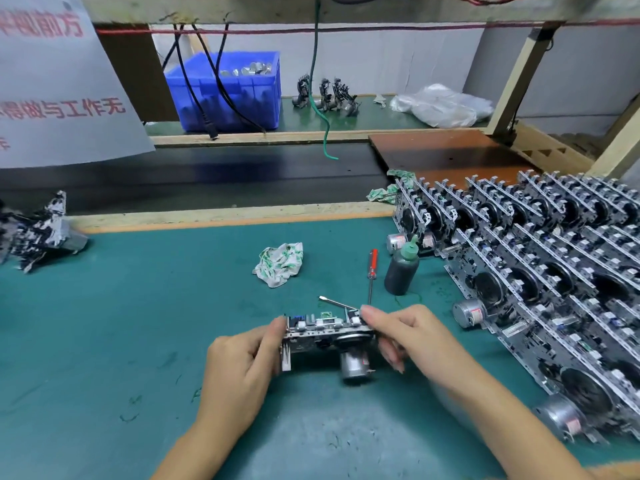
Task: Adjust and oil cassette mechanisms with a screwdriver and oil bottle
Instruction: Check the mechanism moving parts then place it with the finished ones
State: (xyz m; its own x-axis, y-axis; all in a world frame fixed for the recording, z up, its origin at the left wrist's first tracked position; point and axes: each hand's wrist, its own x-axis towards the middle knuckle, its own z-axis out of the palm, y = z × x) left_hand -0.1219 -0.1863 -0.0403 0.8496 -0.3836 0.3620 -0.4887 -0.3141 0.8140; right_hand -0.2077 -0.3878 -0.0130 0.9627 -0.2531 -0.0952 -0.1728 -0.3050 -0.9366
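While both hands, left (239, 362) and right (408, 336), grip it, the metal cassette mechanism (329, 336) shows its silver motor.

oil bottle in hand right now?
No: the oil bottle stands on the mat, clear of both hands.

Left mechanism pile (38, 233) blurred + cut by edge, screwdriver handle hidden in right hand (412, 336), sign (59, 81) cropped

I saw the cassette mechanism (325, 336) held upright above the green mat, its silver motor hanging underneath. A red-handled screwdriver (372, 271) lay flat just beyond it, tip nearest me, and the dark oil bottle (401, 270) stood upright to its right.
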